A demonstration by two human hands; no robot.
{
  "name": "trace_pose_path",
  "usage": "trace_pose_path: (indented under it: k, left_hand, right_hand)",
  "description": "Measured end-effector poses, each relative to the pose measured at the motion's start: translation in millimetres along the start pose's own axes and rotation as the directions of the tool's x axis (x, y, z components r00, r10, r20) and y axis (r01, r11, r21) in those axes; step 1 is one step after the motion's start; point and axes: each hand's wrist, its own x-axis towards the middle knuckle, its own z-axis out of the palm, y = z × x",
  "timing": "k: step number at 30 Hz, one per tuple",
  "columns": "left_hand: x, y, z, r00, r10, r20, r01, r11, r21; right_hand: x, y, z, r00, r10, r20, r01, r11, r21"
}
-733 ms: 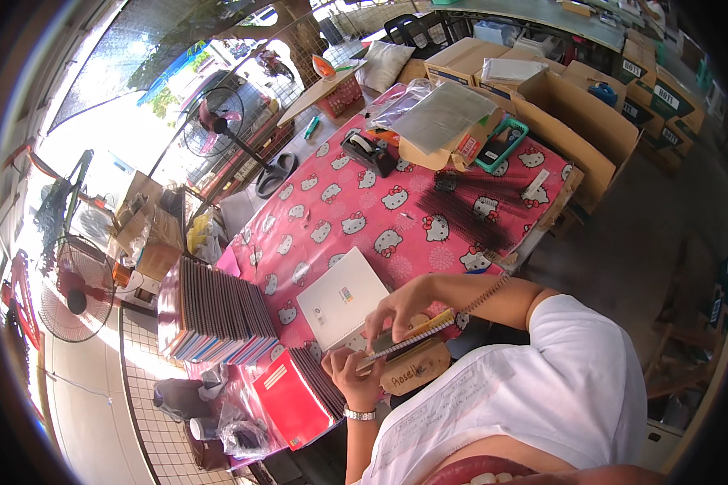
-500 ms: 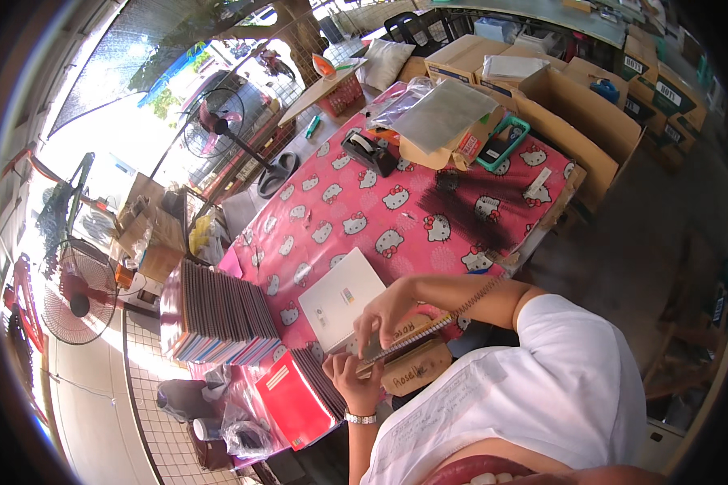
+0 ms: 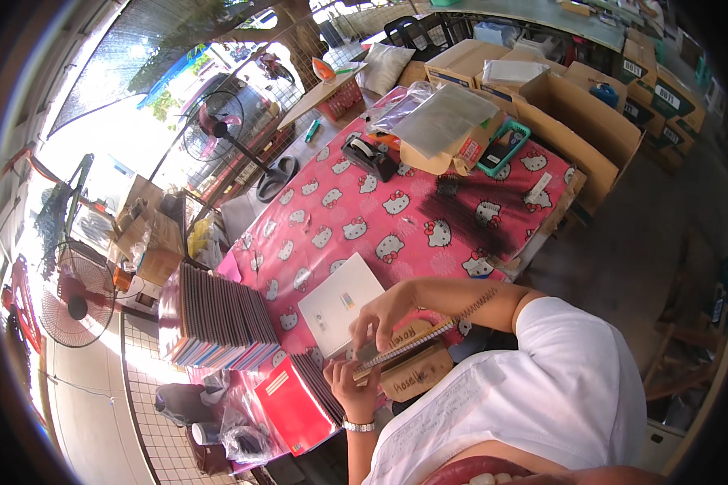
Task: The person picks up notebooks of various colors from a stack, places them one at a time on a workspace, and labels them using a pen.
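A notebook [image 3: 367, 369] stands on edge close to my body, its spine facing up. A dark spiral coil [image 3: 480, 304] runs along that spine, and its free end sticks out to the right past my right forearm. My left hand [image 3: 351, 386], with a metal watch on the wrist, is closed on the notebook's left end. Curled over the spine from above is my right hand [image 3: 380, 320], its fingertips at the coil; the exact grip is partly hidden. Wooden blocks [image 3: 416, 373] with handwriting flank the notebook. A white-covered notebook [image 3: 341, 304] lies flat just beyond.
Stacked notebooks [image 3: 218, 315] and a red-covered pile [image 3: 298, 404] stand at left. Loose dark coils [image 3: 473, 218], a tape dispenser [image 3: 370, 157] and a green tray [image 3: 504, 148] lie across the pink tablecloth [image 3: 323, 212]. Cardboard boxes [image 3: 574, 121] crowd the far right.
The coil's free end has drawn slightly closer to the notebook. My right fingers have shifted a little along the spine; my left hand stays at the notebook's end.
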Motion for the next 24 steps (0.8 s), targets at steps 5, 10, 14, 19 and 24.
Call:
trace_pose_path:
  k: [5, 10, 14, 19, 24]
  left_hand:
    - [0.1, -3.0, -0.9, 0.999, -0.011, 0.044, 0.01, 1.0, 0.007]
    - [2.0, 1.4, -12.7, 0.999, -0.01, 0.043, 0.012, 0.999, -0.034]
    - [-1.7, -13.8, -22.2, 0.999, -0.016, 0.037, 0.019, 0.997, -0.075]
    - [1.8, -14.3, -25.4, 0.962, -0.249, 0.114, 0.268, 0.939, -0.214]
    - [3.6, -25.3, -25.6, 0.94, -0.287, 0.186, 0.336, 0.876, -0.346]
  right_hand:
    - [4.8, 0.2, -4.6, 0.992, 0.1, -0.079, -0.115, 0.969, -0.22]
    - [6.7, 1.2, -5.8, 0.978, 0.168, -0.125, -0.199, 0.929, -0.313]
    - [9.9, 10.8, -4.2, 0.996, -0.075, 0.041, 0.069, 0.989, 0.13]
    - [11.0, 9.3, -5.0, 0.996, 0.049, -0.073, -0.055, 0.995, -0.087]
    - [9.7, 21.4, -20.1, 0.958, 0.185, -0.22, -0.282, 0.753, -0.595]
